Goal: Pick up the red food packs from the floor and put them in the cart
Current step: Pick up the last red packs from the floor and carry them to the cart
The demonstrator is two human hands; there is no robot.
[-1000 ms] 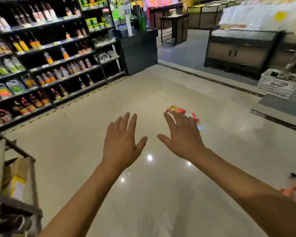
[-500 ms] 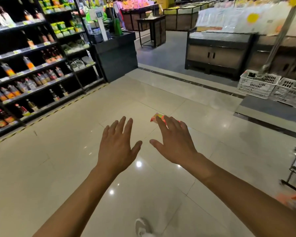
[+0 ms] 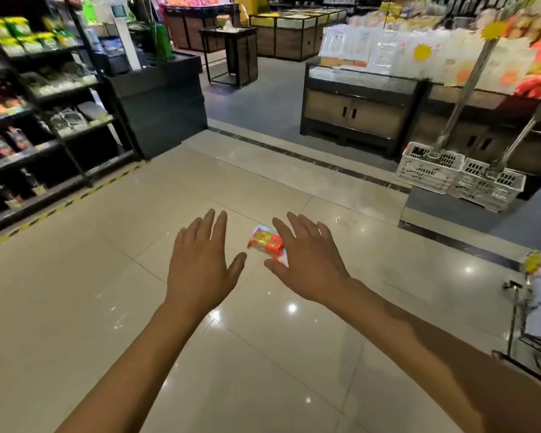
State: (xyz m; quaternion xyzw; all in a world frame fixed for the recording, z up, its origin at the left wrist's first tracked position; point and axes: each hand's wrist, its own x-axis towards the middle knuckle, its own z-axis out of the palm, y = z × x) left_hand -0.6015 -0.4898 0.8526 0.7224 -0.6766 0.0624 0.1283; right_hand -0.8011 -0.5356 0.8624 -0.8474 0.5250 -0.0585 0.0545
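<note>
A red food pack (image 3: 264,241) with yellow and green print lies on the glossy tiled floor, between my two hands. My right hand (image 3: 306,260) hovers over its right side with fingers spread, palm down, and hides part of it. My left hand (image 3: 202,264) is stretched out to the left of the pack, also open and holding nothing. A metal cart frame (image 3: 527,342) shows at the right edge, only partly in view.
Dark shelves (image 3: 44,120) of bottles and packets line the left side. A black counter (image 3: 163,98) stands ahead on the left. White plastic crates (image 3: 459,175) sit on the floor at the right, before a wooden display stand (image 3: 359,104).
The view has moved forward and turned left. The red pack, largely hidden by my right hand before, now shows between both hands. Both hands stay open and outstretched.
</note>
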